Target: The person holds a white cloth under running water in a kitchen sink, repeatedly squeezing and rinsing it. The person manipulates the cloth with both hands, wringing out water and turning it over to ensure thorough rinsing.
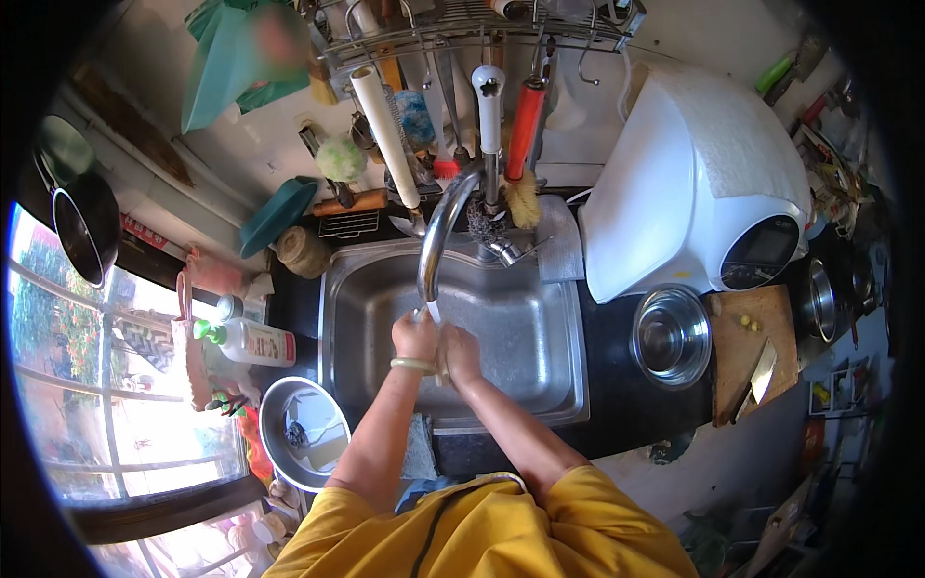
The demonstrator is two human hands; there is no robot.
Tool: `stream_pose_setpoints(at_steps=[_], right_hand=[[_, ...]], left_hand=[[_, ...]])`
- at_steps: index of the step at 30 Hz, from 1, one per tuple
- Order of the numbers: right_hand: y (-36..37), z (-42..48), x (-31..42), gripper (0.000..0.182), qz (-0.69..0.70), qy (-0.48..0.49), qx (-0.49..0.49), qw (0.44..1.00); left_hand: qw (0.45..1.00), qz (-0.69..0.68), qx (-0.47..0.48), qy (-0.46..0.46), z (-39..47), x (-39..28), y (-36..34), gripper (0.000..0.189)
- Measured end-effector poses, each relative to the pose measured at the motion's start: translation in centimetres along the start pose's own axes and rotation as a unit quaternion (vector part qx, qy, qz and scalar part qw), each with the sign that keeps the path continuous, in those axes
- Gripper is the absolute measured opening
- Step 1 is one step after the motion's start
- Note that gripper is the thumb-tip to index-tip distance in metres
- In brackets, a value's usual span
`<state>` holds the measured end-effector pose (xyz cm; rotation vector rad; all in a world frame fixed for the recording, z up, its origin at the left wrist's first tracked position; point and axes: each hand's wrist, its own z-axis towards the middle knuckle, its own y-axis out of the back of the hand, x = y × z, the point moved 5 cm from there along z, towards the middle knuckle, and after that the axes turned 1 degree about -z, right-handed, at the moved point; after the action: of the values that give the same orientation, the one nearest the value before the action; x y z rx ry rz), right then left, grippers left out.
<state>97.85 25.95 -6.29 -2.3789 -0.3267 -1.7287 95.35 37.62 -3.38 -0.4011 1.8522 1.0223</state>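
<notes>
My left hand (414,338) and my right hand (460,352) are close together under the curved metal faucet (433,246). A white stream of water (434,312) falls from its spout onto or between them. A pale bangle (412,365) circles my left wrist. Something pale shows between the two hands, but it is too small to name. The fingers are mostly hidden, so whether either hand grips anything is unclear. Both hands are over the left half of a stainless steel sink (509,339).
Left of the sink stand a pump bottle (259,342) and a metal basin (269,419) with a scouring pad inside. To the right are a glass bowl (672,338), a wooden cutting board (784,325) with a knife (762,372), and a white appliance (650,180). Brushes hang behind the faucet.
</notes>
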Motion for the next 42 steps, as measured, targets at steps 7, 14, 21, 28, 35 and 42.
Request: stream_pose_setpoints(at_steps=[7,14,21,28,35,42], right_hand=[[4.0,-0.1,3.1,0.033,0.152,-0.019,0.045,0.987],[5.9,2.6,-0.2,0.027,0.228,-0.091,0.109,0.963],[6.4,1.9,0.4,0.03,0.245,-0.162,0.142,0.945],[6.4,1.8,-0.1,0.034,0.259,-0.191,0.211,0.923],[7.0,2.0,-0.6,0.037,0.271,-0.201,0.184,0.923],[8.0,1.4,0.3,0.048,0.286,-0.22,0.169,0.917]], left_hand=[[0.985,-0.076,0.076,0.136,1.1,-1.5,4.2,0.045],[0.968,-0.147,0.115,0.165,2.5,2.8,5.4,0.042],[0.917,-0.286,0.2,0.192,0.8,1.4,6.0,0.025],[0.914,-0.316,0.186,0.177,0.1,1.8,6.4,0.019],[0.887,-0.387,0.166,0.187,1.7,6.3,5.9,0.017],[0.957,-0.223,0.066,0.173,1.2,7.2,6.0,0.026]])
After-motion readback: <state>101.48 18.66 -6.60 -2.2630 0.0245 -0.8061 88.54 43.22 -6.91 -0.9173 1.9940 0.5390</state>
